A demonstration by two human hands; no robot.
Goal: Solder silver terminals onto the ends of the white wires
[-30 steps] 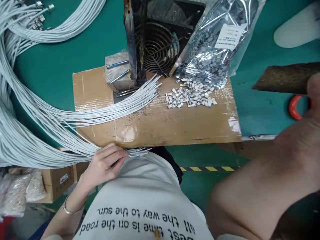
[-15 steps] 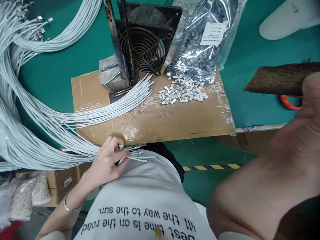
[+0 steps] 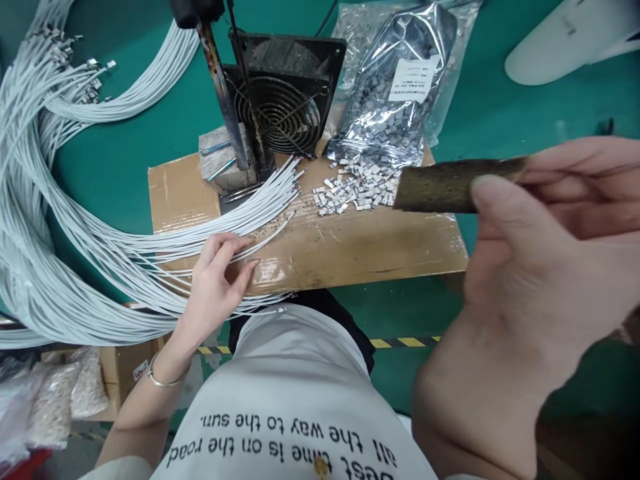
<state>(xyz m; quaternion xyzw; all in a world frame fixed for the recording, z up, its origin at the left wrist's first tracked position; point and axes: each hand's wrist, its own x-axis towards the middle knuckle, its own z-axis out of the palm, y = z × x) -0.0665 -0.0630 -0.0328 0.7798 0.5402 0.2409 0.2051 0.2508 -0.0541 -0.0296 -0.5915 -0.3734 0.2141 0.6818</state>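
Observation:
My left hand [image 3: 217,283] lies on a brown cardboard sheet [image 3: 350,243], fingers pinched on a thin white wire [image 3: 267,235] pulled from the big bundle of white wires [image 3: 65,267]. Close to the camera, my right hand [image 3: 540,267] grips a dark brown, speckled stick-like tool [image 3: 447,188], thumb on top. The tool's end hovers over a heap of small grey metal pieces [image 3: 353,190] on the cardboard.
A black fan [image 3: 283,100] with a rusty upright rod [image 3: 220,87] stands at the cardboard's back edge beside a grey block [image 3: 220,160]. A silver bag [image 3: 395,100] spills metal pieces. A white object [image 3: 565,37] lies far right on the green table. Boxes and bags sit lower left.
My left hand has moved up from the table edge onto the cardboard with a wire. My right hand has swung left and nearer, carrying the brown tool over the metal pieces.

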